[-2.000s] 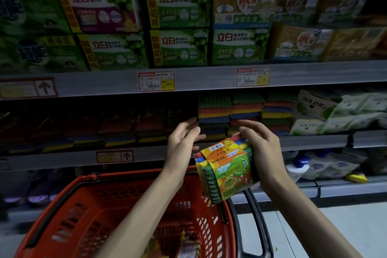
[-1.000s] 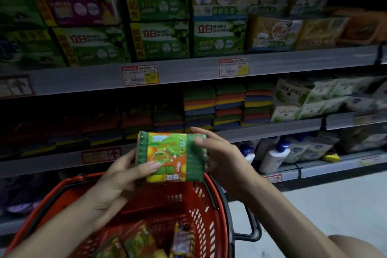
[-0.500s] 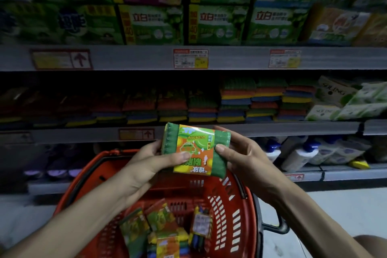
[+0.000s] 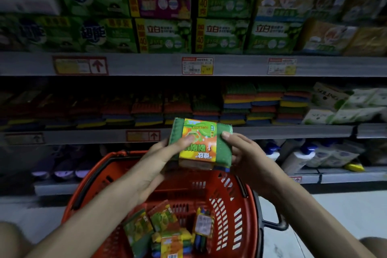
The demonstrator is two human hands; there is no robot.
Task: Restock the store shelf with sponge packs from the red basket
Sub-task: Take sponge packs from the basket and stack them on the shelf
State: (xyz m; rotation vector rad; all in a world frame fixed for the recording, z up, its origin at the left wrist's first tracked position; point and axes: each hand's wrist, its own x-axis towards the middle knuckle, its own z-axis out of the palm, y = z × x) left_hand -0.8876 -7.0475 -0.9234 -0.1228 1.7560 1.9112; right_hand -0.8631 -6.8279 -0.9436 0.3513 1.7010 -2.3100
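Hands clamp one sponge pack (image 4: 201, 142) above the red basket (image 4: 236, 205), left hand (image 4: 155, 165) and right hand (image 4: 249, 157) pinching opposite edges. More packs (image 4: 165, 228) lie inside, before the sponge shelf (image 4: 272, 132).

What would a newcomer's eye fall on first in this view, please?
The bright green-and-orange sponge pack at centre draws the eye, held between the left hand and right hand above the red basket. More packs lie in the basket's bottom, and colourful stacked sponges line the dim middle shelf behind.
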